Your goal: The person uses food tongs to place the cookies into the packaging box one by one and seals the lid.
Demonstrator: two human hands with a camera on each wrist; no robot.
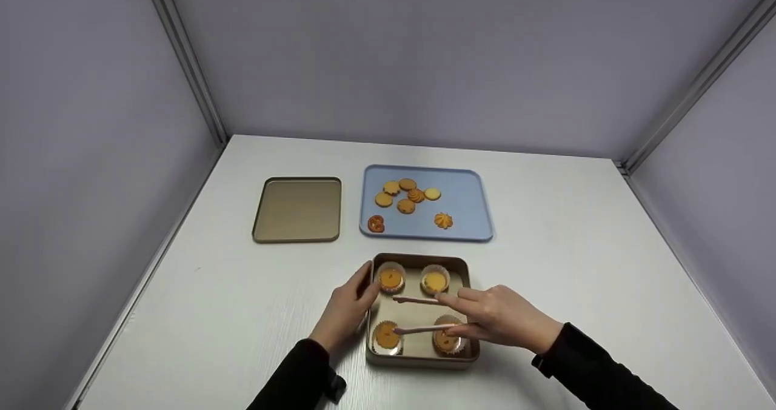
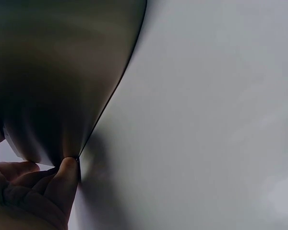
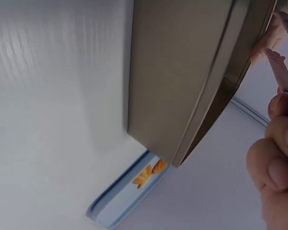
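My left hand [image 1: 345, 310] grips the left wall of a gold-brown rectangular tin [image 1: 418, 367]; in the left wrist view its fingers [image 2: 62, 187] are at the tin's dark side. Over the tin, my right hand [image 1: 500, 319] holds a pair of pink tongs [image 1: 421, 329], their two arms spread apart with nothing between the tips. Each corner of the tin has a cookie in a paper cup: a back-left one [image 1: 391, 278], a pale yellow back-right one [image 1: 435, 281], a front-left one [image 1: 386, 335] and a front-right one [image 1: 447, 340], partly covered by the right hand and tongs.
Behind the tin lies a blue tray [image 1: 467, 207] with several cookies, among them a pretzel [image 1: 376, 224] and a star-shaped swirl cookie [image 1: 443, 220]. A flat gold lid [image 1: 298, 210] lies left of that tray. Grey panels [image 1: 394, 64] wall in the white table [image 1: 576, 246].
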